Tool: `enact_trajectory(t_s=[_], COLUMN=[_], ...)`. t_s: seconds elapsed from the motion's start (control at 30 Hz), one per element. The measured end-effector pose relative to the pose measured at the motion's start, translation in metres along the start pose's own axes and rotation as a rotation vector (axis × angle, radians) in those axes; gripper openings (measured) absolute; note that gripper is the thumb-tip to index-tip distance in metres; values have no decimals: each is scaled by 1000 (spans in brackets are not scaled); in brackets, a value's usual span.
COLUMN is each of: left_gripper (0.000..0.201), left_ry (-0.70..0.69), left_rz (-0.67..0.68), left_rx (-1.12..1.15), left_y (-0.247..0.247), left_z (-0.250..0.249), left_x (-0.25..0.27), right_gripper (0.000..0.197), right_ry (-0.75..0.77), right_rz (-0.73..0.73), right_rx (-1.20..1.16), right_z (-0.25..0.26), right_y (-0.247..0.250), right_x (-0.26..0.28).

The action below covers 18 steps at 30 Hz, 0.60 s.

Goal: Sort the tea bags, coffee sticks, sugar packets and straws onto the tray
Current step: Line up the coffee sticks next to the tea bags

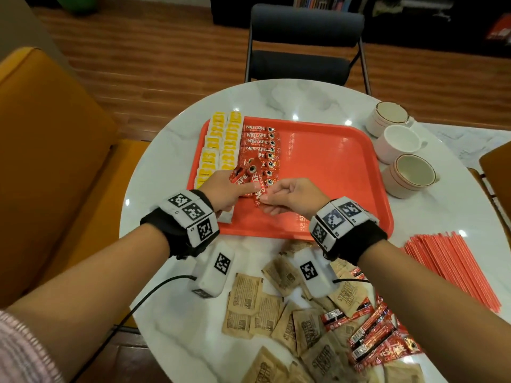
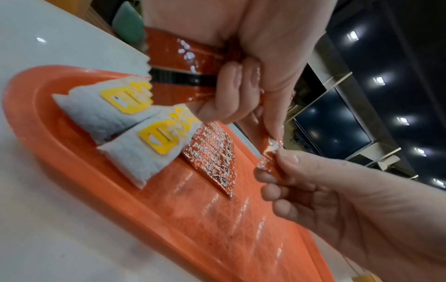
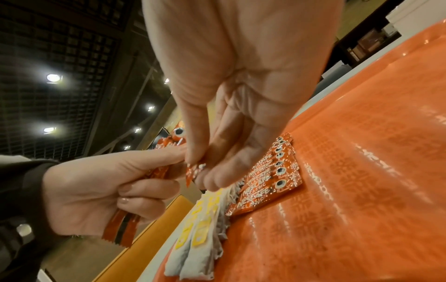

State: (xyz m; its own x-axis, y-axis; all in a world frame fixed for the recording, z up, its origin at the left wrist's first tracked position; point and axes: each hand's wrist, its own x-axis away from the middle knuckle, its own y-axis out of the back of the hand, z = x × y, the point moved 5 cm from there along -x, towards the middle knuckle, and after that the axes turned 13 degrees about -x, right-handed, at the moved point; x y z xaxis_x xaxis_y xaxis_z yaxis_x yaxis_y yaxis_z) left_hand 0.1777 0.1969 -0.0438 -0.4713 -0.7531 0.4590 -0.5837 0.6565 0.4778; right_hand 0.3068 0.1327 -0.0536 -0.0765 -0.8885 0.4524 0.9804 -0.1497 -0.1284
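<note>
My left hand (image 1: pixel 224 192) grips a bundle of red coffee sticks (image 1: pixel 244 174) over the left part of the orange tray (image 1: pixel 331 175). My right hand (image 1: pixel 287 197) pinches the near end of one coffee stick (image 1: pixel 258 193) that still reaches into the bundle; the right wrist view shows this pinch (image 3: pixel 193 171). On the tray, white tea bags (image 1: pixel 221 145) with yellow tags lie in two columns along the left edge. A column of coffee sticks (image 1: pixel 260 145) lies right beside them. Brown sugar packets (image 1: pixel 276 313) and loose coffee sticks (image 1: pixel 373 333) are scattered on the near table. Orange straws (image 1: pixel 450 269) lie at the right.
Three cups (image 1: pixel 398 142) stand on the white round table right of the tray. A dark chair (image 1: pixel 304 45) is behind the table and an orange seat (image 1: pixel 49 161) at the left. The tray's right half is bare.
</note>
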Motion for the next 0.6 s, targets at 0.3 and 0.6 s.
enact_trajectory(t_s=[0.3, 0.6], left_gripper=[36, 24], left_ry=[-129, -145], left_rz=[162, 78], left_rx=[-469, -615], left_y=[-7, 0], left_z=[-5, -1], left_x=[3, -13], right_gripper=[17, 20], right_ry=[80, -165], right_rz=[-148, -227], right_rx=[92, 379], right_z=[5, -31], right_y=[21, 50], right_x=[-7, -8])
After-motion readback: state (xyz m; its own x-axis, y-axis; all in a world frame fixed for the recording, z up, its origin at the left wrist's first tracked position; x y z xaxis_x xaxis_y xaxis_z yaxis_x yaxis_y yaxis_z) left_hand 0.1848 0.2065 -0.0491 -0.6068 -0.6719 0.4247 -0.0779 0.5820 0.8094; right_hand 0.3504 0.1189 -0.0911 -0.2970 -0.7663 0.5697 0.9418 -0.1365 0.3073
